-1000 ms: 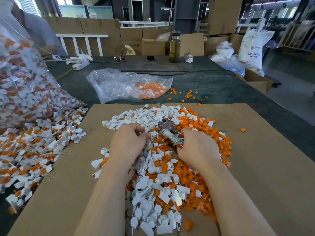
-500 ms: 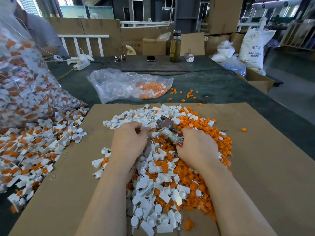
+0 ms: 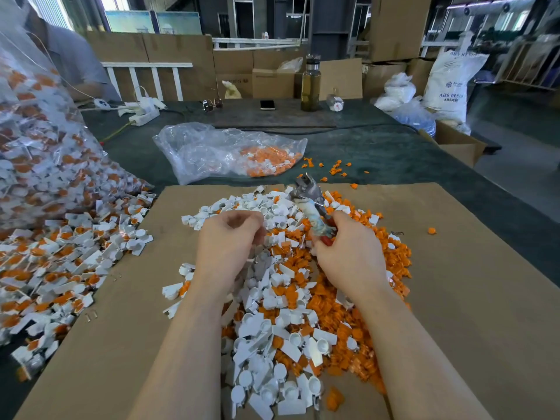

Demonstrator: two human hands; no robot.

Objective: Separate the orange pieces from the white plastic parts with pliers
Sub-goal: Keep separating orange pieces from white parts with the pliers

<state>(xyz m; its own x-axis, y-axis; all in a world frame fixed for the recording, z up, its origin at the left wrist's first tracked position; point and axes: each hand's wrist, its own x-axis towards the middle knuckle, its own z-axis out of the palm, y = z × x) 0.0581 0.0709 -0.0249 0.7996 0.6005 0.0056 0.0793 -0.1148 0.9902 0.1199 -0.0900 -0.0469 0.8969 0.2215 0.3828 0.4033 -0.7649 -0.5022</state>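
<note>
Mixed pile: white parts (image 3: 266, 301) w/ orange pieces (image 3: 342, 301). Brown cardboard (image 3: 469, 298) on dark green surface (image 3: 378, 153). Pliers (image 3: 309, 195) grey, red grip. Clear bag (image 3: 212, 150) far.

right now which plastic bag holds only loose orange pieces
The flat clear bag lying on the green table beyond the cardboard: only orange pieces show inside. The bulging bag on the left is packed with white parts with orange pieces still in them.

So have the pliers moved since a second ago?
Yes. The pliers, gripped by the right hand, have swung up and away from the person: their head now reaches the far edge of the cardboard sheet, where before it lay over the pile.
</note>
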